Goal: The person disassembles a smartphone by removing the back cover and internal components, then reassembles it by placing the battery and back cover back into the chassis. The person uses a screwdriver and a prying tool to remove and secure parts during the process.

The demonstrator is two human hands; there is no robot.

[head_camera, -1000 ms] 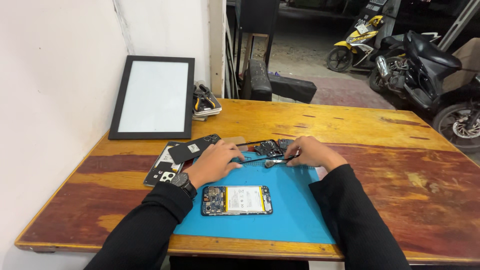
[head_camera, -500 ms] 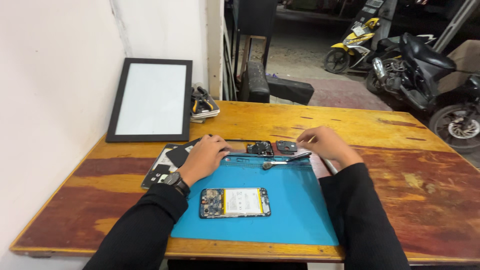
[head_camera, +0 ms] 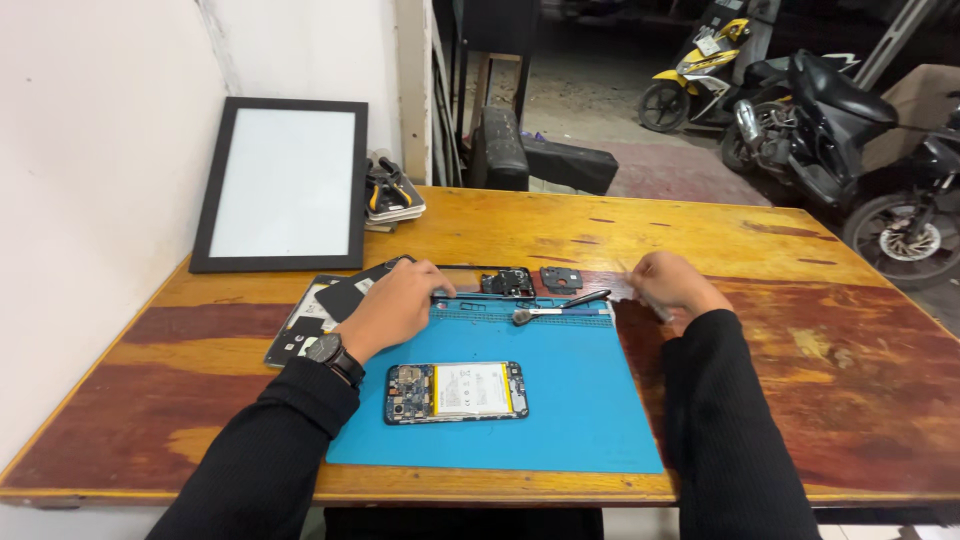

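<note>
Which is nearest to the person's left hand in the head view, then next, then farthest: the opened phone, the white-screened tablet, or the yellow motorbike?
1. Opened phone, just right of the left hand, on the blue mat.
2. White-screened tablet, against the wall.
3. Yellow motorbike, far right, beyond the table.

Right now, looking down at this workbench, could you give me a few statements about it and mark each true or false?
1. The opened phone lies on the blue mat. True.
2. The left hand holds the opened phone. False: it rests at the mat's far left corner, over dark flat parts, apart from the phone.
3. A framed white panel leans against the wall. True.
4. The right hand lies on the blue mat. False: it is on the wooden table, just right of the mat, holding a thin tool.
5. A wristwatch is on the left wrist. True.
</note>
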